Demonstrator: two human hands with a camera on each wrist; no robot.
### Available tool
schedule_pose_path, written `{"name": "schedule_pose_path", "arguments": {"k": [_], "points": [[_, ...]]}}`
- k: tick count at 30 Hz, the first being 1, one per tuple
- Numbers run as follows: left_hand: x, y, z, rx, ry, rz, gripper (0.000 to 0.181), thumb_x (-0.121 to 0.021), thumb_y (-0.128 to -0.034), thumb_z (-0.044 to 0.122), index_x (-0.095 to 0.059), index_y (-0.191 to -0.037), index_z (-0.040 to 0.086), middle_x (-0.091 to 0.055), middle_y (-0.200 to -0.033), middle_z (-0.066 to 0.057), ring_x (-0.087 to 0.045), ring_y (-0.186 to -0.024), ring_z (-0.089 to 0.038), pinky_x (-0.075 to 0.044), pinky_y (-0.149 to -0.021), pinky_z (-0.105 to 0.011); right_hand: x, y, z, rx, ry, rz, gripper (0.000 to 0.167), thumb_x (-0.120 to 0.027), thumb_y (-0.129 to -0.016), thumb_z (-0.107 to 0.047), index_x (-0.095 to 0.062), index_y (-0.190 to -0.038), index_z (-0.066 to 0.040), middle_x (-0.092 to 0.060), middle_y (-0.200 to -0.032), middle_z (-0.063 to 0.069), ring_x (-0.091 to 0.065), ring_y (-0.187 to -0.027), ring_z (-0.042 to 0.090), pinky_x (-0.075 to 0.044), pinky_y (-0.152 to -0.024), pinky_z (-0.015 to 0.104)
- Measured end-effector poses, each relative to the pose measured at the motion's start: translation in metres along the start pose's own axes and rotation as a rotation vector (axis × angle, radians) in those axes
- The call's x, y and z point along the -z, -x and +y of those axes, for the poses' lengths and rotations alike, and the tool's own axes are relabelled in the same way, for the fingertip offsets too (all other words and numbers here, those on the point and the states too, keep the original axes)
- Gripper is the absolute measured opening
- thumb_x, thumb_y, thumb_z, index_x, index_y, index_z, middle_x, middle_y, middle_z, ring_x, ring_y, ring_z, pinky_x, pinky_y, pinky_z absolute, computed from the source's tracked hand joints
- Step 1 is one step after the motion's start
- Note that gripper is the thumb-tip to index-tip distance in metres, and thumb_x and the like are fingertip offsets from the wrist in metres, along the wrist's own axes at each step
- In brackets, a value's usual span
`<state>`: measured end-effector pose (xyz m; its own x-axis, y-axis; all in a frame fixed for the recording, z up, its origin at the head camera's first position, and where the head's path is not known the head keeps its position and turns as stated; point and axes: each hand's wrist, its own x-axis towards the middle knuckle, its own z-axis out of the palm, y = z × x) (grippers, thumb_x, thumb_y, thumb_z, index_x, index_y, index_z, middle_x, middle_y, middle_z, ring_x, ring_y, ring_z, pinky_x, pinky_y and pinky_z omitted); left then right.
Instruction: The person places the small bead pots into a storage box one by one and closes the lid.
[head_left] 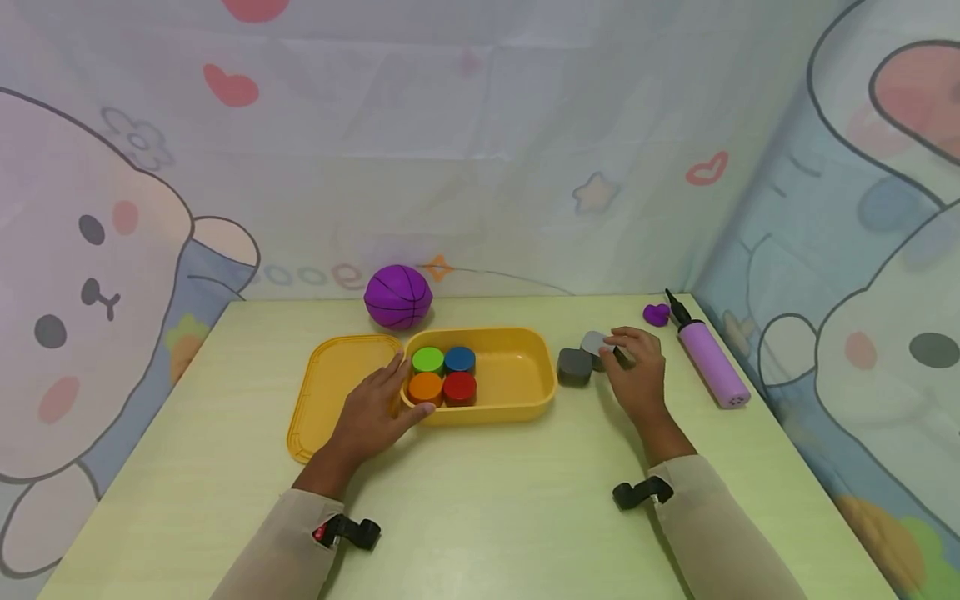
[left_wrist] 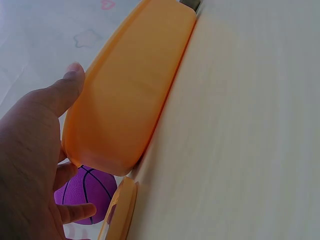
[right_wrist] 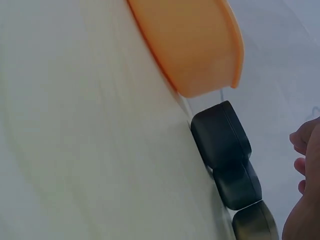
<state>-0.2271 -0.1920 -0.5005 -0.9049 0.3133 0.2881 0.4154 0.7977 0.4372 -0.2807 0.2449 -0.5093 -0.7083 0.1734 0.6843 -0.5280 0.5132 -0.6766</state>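
While gray blocks (head_left: 575, 367) sit beside the yellow box (head_left: 517, 367) in the head view, left wrist shows the left hand (left_wrist: 31, 145) spread loosely against it; right wrist, the right hand (right_wrist: 311, 187) loosely curled, empty: a careless brush could scatter 3 blocks.

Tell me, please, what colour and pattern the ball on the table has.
The ball is purple with black basketball-style lines, seen best in the head view.
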Motion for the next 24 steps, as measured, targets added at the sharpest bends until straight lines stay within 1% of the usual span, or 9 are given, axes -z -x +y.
{"name": "schedule_pose_path", "arguments": {"k": [2,5,9,13,17,21,24], "points": [[0.0,0.0,0.0,-0.001,0.005,0.0,0.089,-0.072,-0.1009,0.055,-0.04,-0.168,0.005,-0.033,-0.179,-0.012,-0.046,-0.157,-0.048,-0.041,-0.125,-0.069,0.002,0.001,0.003,-0.023,0.009,0.006,0.017,-0.081,-0.089,0.011,-0.079,-0.105,0.011,-0.071,-0.126,0.032,-0.054,-0.13,0.052,-0.035,-0.111,0.06],[0.001,-0.001,0.001,-0.002,0.007,0.002,0.089,-0.073,-0.1007,0.054,-0.041,-0.168,0.005,-0.034,-0.179,-0.013,-0.046,-0.157,-0.048,-0.041,-0.125,-0.068,0.004,0.002,0.007,-0.059,0.044,0.012,0.018,-0.082,-0.09,0.007,-0.079,-0.108,0.01,-0.07,-0.13,0.031,-0.053,-0.135,0.052,-0.029,-0.11,0.067],[0.002,0.0,0.002,-0.004,0.01,0.004,0.089,-0.073,-0.1003,0.053,-0.041,-0.167,0.005,-0.034,-0.179,-0.012,-0.047,-0.157,-0.048,-0.041,-0.125,-0.068,0.005,0.003,0.011,-0.118,0.098,0.04,0.021,-0.082,-0.09,0.003,-0.078,-0.11,0.009,-0.069,-0.134,0.029,-0.051,-0.14,0.051,-0.026,-0.109,0.073],[0.0,-0.001,0.0,-0.004,0.005,0.005,0.089,-0.073,-0.1005,0.054,-0.041,-0.167,0.005,-0.034,-0.179,-0.012,-0.047,-0.157,-0.048,-0.042,-0.125,-0.068,0.006,0.004,0.014,-0.215,0.106,0.056,0.026,-0.082,-0.092,0.0,-0.077,-0.116,0.008,-0.065,-0.142,0.028,-0.046,-0.146,0.047,-0.022,-0.115,0.072],[-0.001,-0.001,-0.001,-0.009,0.001,0.011,0.089,-0.072,-0.1008,0.055,-0.041,-0.167,0.005,-0.034,-0.179,-0.012,-0.047,-0.156,-0.047,-0.042,-0.125,-0.067,0.008,0.004,0.016,-0.328,0.12,0.043,0.034,-0.08,-0.095,-0.006,-0.073,-0.126,0.005,-0.056,-0.153,0.026,-0.038,-0.154,0.044,-0.019,-0.119,0.07],[-0.002,-0.002,-0.003,-0.014,0.001,0.013,0.089,-0.072,-0.1011,0.055,-0.041,-0.167,0.005,-0.035,-0.178,-0.013,-0.048,-0.156,-0.046,-0.043,-0.125,-0.066,0.01,0.005,0.018,-0.424,0.133,0.026,0.04,-0.078,-0.097,-0.01,-0.069,-0.134,0.003,-0.048,-0.161,0.026,-0.033,-0.158,0.045,-0.017,-0.123,0.074],[-0.002,-0.002,-0.003,-0.014,0.005,0.012,0.089,-0.072,-0.1013,0.055,-0.041,-0.167,0.005,-0.035,-0.179,-0.013,-0.047,-0.157,-0.046,-0.043,-0.125,-0.066,0.011,0.004,0.019,-0.487,0.137,0.017,0.045,-0.078,-0.098,-0.013,-0.067,-0.14,0.002,-0.045,-0.164,0.026,-0.032,-0.16,0.047,-0.017,-0.126,0.076]]}}
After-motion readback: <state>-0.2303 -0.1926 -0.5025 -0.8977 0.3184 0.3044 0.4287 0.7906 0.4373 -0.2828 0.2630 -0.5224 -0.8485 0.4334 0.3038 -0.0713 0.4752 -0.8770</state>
